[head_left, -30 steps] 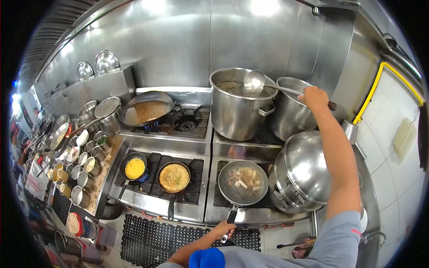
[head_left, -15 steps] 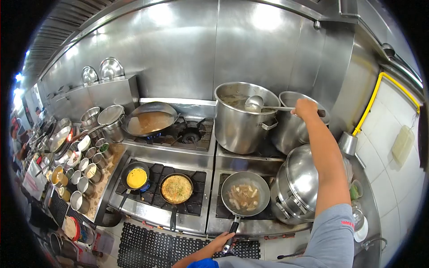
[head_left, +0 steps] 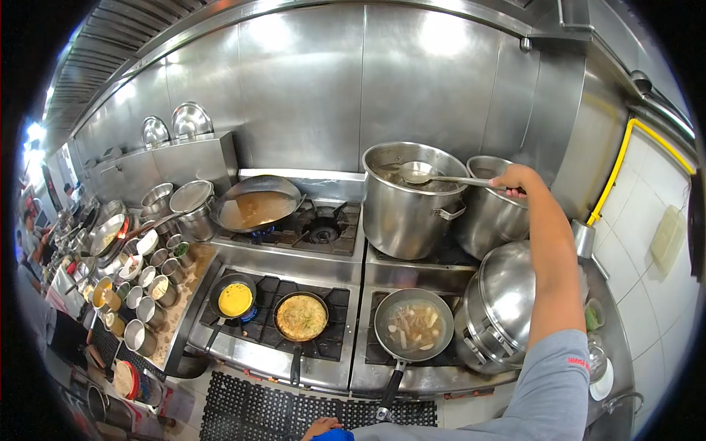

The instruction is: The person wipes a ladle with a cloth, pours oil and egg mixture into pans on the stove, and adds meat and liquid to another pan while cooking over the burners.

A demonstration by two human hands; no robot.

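Note:
My right hand (head_left: pixel 516 180) is closed around the handle of a long ladle (head_left: pixel 463 180). The ladle's bowl is at the mouth of a tall steel stockpot (head_left: pixel 408 220) of broth, and its hollow faces up. My left hand (head_left: pixel 321 426) is low at the bottom edge, left of the frying pan's handle and apart from it. Blue cloth covers part of this hand, and its fingers do not show clearly. The frying pan (head_left: pixel 379 334) sits on the front right burner with pale pieces in brownish liquid; its black handle points toward me.
Two small pans hold a yellow egg mixture (head_left: pixel 235 299) and a browned omelette (head_left: pixel 301 317) on the front left burners. A wok (head_left: pixel 257 207) of brown liquid stands behind. Right are a second stockpot (head_left: pixel 485 220) and a large lidded pot (head_left: pixel 504 294). Several ingredient containers (head_left: pixel 151 312) line the left.
My left hand has let go of the frying pan's handle and moved left and down. The ladle's bowl has turned upward over the stockpot. The view has shifted slightly.

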